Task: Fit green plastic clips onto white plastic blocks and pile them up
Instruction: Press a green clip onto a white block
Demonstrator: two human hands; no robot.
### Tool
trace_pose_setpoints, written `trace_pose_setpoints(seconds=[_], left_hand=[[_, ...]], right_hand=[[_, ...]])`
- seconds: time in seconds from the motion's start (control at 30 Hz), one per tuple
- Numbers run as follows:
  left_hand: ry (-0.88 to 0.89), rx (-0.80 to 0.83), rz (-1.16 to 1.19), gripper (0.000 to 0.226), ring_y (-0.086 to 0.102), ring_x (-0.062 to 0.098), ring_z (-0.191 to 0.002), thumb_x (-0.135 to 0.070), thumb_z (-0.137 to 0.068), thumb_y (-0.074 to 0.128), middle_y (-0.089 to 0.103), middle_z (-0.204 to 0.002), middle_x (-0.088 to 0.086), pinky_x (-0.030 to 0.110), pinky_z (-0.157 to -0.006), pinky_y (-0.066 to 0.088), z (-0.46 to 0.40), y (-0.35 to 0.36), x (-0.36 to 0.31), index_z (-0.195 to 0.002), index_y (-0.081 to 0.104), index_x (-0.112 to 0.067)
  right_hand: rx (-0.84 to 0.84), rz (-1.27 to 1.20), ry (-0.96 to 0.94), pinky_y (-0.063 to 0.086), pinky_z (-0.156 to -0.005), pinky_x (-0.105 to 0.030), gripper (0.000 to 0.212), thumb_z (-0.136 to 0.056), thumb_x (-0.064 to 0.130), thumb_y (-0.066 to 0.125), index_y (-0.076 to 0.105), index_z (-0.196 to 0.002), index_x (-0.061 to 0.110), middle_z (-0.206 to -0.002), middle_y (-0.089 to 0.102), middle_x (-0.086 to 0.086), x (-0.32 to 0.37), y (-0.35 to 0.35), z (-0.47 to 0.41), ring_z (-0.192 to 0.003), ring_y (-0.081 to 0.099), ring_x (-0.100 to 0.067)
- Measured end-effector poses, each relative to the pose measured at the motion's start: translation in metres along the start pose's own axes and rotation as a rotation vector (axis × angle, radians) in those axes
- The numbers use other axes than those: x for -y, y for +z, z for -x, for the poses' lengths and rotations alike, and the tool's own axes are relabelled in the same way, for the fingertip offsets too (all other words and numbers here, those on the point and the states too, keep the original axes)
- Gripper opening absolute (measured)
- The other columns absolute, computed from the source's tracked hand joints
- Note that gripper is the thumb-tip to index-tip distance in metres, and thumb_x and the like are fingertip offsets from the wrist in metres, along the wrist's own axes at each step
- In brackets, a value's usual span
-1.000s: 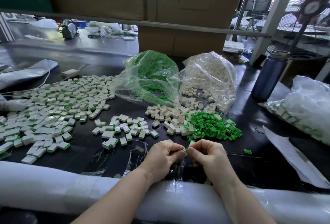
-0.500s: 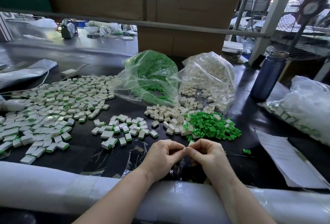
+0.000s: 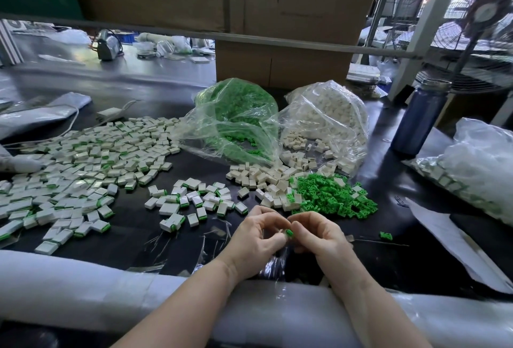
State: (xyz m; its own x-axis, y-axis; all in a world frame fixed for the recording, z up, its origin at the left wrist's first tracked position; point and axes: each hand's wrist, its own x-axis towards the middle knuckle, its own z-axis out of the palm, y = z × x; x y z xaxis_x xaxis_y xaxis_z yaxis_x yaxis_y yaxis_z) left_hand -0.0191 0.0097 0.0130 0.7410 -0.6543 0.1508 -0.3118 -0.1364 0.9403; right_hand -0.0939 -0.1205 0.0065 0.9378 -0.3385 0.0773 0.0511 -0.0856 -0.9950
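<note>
My left hand [image 3: 256, 239] and my right hand [image 3: 316, 239] meet at the near edge of the black table [image 3: 383, 259], fingertips together. Between them a green clip [image 3: 289, 233] shows; the white block it goes with is mostly hidden by my fingers. Just beyond lie a heap of loose green clips [image 3: 333, 197] and a heap of bare white blocks [image 3: 266, 178]. A small group of fitted blocks [image 3: 191, 203] lies left of my hands, and a wide pile of fitted blocks [image 3: 77, 167] spreads at far left.
Two clear bags stand behind the heaps, a bag of green clips [image 3: 236, 123] and a bag of white blocks [image 3: 327, 123]. A blue bottle [image 3: 419, 120] stands right, a filled plastic bag [image 3: 477, 170] and white paper [image 3: 455, 242] beside it. One stray clip [image 3: 385, 235] lies alone.
My hands stay together at the same spot; the fingers have shifted slightly and the green clip now shows more clearly between the fingertips.
</note>
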Motion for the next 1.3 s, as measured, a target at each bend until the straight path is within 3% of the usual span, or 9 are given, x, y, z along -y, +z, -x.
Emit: trace_pose_setpoints(seconds=[0.07,0.17,0.33,0.43,0.57,0.67,0.73,0.9,1.3], left_hand=[[0.012,0.025,-0.008,0.011,0.051,0.005,-0.085,-0.004,-0.084,0.063,0.047,-0.107,0.003,0.008,-0.077,0.041,0.0011,-0.0005,0.0002,-0.087,0.066,-0.014],[0.011,0.059,-0.024,0.015,0.051,0.006,-0.091,-0.005,-0.084,0.062,0.043,-0.108,0.0,0.011,-0.084,0.043,0.0019,-0.0001,0.0003,-0.087,0.065,-0.018],[0.025,0.1,-0.066,0.022,0.049,0.003,-0.092,0.002,-0.082,0.056,0.043,-0.108,0.002,0.014,-0.086,0.046,0.0025,0.0011,-0.0014,-0.088,0.064,-0.017],[0.026,0.122,-0.094,0.024,0.05,0.006,-0.096,0.002,-0.082,0.055,0.043,-0.107,0.001,0.02,-0.088,0.048,0.0021,0.0019,-0.0013,-0.087,0.062,-0.021],[0.033,0.163,-0.171,0.023,0.05,0.015,-0.101,-0.003,-0.082,0.055,0.041,-0.105,-0.003,0.028,-0.092,0.045,0.0013,0.0035,0.0013,-0.086,0.057,-0.026],[0.021,0.182,-0.234,0.013,0.049,0.016,-0.102,-0.021,-0.076,0.052,0.04,-0.105,-0.004,0.031,-0.095,0.043,0.0014,0.0042,0.0021,-0.088,0.054,-0.028],[0.01,0.185,-0.268,0.019,0.049,0.018,-0.104,-0.028,-0.071,0.046,0.04,-0.106,-0.004,0.033,-0.095,0.043,0.0006,0.0049,0.0032,-0.089,0.053,-0.028],[0.015,0.196,-0.334,0.035,0.046,0.017,-0.105,-0.03,-0.07,0.042,0.039,-0.106,-0.006,0.035,-0.096,0.041,-0.0006,0.006,0.0048,-0.1,0.056,-0.016],[-0.019,0.224,-0.352,0.035,0.047,0.021,-0.105,-0.033,-0.071,0.041,0.038,-0.105,-0.006,0.038,-0.095,0.042,0.0001,0.0046,0.0033,-0.1,0.055,-0.019]], right_hand=[[0.06,0.061,-0.002,0.048,-0.064,-0.021,0.016,-0.086,0.025,0.058,0.07,-0.092,0.015,-0.079,0.071,-0.001,0.0005,0.0016,-0.0002,-0.074,0.062,-0.011],[0.122,0.078,-0.004,0.043,-0.061,-0.022,0.024,-0.08,0.035,0.057,0.071,-0.08,0.016,-0.068,0.064,0.0,0.0023,0.0029,0.0007,-0.066,0.055,-0.011],[0.121,0.011,0.019,0.04,-0.059,-0.025,0.016,-0.087,0.011,0.06,0.071,-0.085,0.0,-0.068,0.06,-0.011,-0.0012,-0.0003,-0.0006,-0.065,0.05,-0.019],[0.12,-0.012,0.028,0.037,-0.053,-0.018,0.015,-0.086,0.006,0.059,0.07,-0.083,-0.004,-0.06,0.055,-0.004,-0.0007,-0.0008,-0.0003,-0.058,0.047,-0.01],[0.094,0.028,0.024,0.034,-0.053,-0.02,0.016,-0.085,0.006,0.061,0.071,-0.078,-0.004,-0.063,0.05,-0.009,-0.0011,-0.0016,-0.0002,-0.059,0.042,-0.016],[0.088,0.028,0.034,0.033,-0.056,-0.027,0.016,-0.084,0.008,0.062,0.073,-0.076,-0.001,-0.067,0.05,-0.013,-0.0007,-0.0019,0.0001,-0.064,0.042,-0.022],[0.085,0.026,0.039,0.031,-0.056,-0.029,0.016,-0.084,0.008,0.063,0.073,-0.076,-0.002,-0.067,0.05,-0.014,-0.001,-0.0022,-0.0004,-0.065,0.041,-0.024],[0.079,0.017,0.044,0.028,-0.048,-0.02,0.016,-0.083,0.006,0.063,0.072,-0.073,-0.002,-0.06,0.045,-0.009,-0.0013,-0.0018,-0.001,-0.054,0.037,-0.014],[0.086,-0.016,0.054,0.031,-0.048,-0.018,0.017,-0.083,0.006,0.062,0.071,-0.074,-0.005,-0.06,0.047,-0.009,-0.0009,-0.0021,-0.0002,-0.053,0.04,-0.012]])
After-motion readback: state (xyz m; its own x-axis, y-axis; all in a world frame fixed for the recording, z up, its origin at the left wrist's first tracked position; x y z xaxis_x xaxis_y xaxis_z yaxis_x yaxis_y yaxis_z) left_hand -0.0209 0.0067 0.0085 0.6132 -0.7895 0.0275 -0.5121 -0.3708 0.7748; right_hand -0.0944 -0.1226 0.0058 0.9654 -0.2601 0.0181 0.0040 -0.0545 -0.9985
